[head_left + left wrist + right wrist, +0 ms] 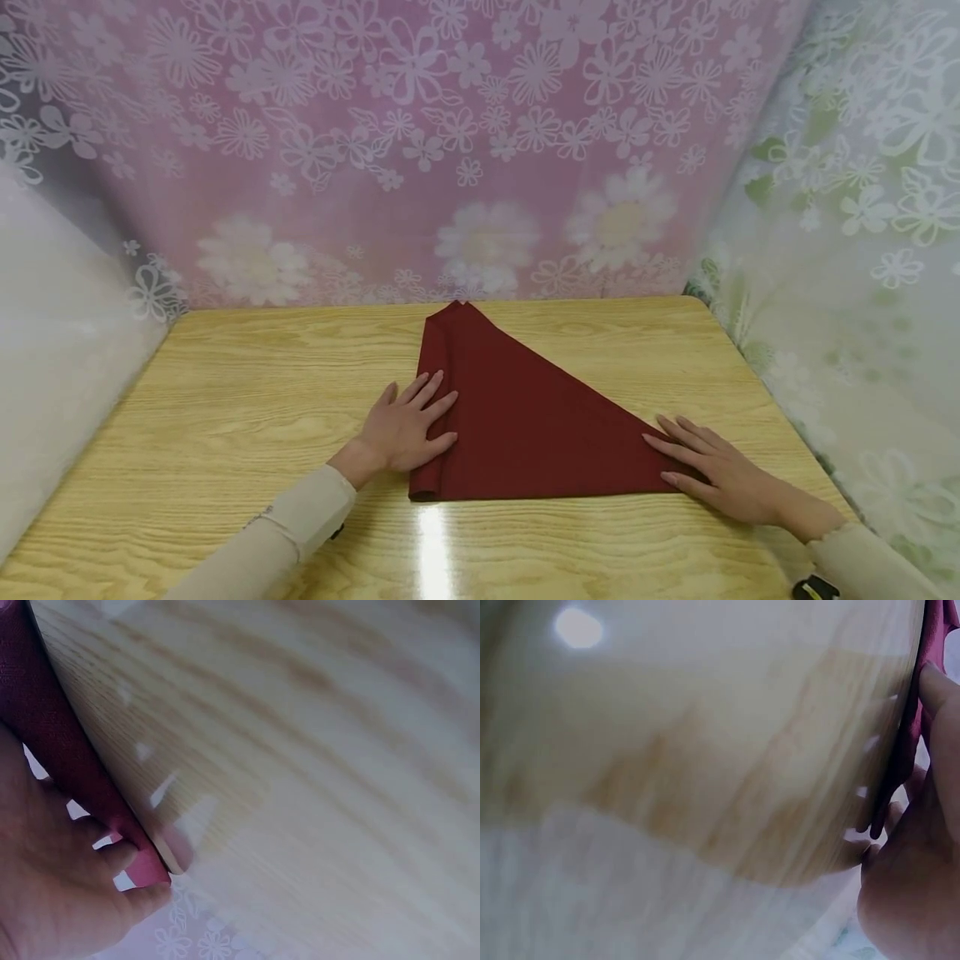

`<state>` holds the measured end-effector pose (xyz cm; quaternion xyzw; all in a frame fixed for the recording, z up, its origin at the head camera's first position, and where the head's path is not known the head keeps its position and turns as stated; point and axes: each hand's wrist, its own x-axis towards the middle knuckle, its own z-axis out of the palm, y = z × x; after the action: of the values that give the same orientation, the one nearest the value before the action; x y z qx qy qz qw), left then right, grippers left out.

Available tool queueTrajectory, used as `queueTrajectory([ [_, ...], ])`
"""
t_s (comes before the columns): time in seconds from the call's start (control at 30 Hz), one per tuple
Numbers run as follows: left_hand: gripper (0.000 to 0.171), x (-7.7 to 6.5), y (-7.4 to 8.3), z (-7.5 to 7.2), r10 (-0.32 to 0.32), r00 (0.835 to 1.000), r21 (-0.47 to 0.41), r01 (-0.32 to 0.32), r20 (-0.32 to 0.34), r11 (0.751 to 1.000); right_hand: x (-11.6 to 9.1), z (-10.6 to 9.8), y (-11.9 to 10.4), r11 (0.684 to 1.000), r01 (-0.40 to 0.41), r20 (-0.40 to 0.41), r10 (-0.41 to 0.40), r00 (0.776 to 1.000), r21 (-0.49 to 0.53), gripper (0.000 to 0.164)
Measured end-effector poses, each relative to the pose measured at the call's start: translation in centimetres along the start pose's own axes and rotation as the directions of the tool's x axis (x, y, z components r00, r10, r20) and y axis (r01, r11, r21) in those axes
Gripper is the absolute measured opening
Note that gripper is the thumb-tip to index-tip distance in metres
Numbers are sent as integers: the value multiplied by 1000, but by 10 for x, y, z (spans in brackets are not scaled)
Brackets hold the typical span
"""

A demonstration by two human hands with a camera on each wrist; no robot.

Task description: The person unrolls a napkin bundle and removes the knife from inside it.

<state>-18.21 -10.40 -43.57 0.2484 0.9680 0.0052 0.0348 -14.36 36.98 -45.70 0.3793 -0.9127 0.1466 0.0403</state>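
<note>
Cream sleeves [309, 510] flanked folded maroon cloth [536, 429], its long edge running crosswise from beneath the left hand [405, 429] to its tapered tip under the right hand [723, 475]; both lay flat, fingers apart.

pink floral backdrop [360, 200]; pale floral sheet [847, 325], right; wood-grain table [255, 392]; white glare streak [433, 554]

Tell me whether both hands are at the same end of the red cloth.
No: the left hand rests on the left edge of the red cloth, while the right hand rests on its narrow right end.
</note>
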Motion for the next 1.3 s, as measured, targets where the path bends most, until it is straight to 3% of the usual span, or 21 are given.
queueTrajectory([
  [0.27, 57, 2, -7, 2, 83, 996, -9, -84, -23, 996, 0, 1, 0, 999, -7, -4, 8, 1000, 42, 54],
  [0.57, 51, -2, -17, -6, 147, 989, -47, -148, -28, 988, 0, 1, 0, 998, -35, 8, 35, 999, 53, 54],
  [0.77, 49, -10, -27, -6, 143, 989, -73, -145, -30, 987, -1, 1, 1, 999, -18, 10, 18, 1000, 41, 55],
  [1.13, 45, -23, -40, -8, 109, 988, -64, -117, -108, 991, -2, 1, -2, 995, -57, 17, 56, 998, 77, 53],
  [1.3, 52, -30, -46, -6, 81, 988, -67, -91, -128, 994, -2, 0, -3, 996, -65, 20, 64, 998, 64, 52],
])
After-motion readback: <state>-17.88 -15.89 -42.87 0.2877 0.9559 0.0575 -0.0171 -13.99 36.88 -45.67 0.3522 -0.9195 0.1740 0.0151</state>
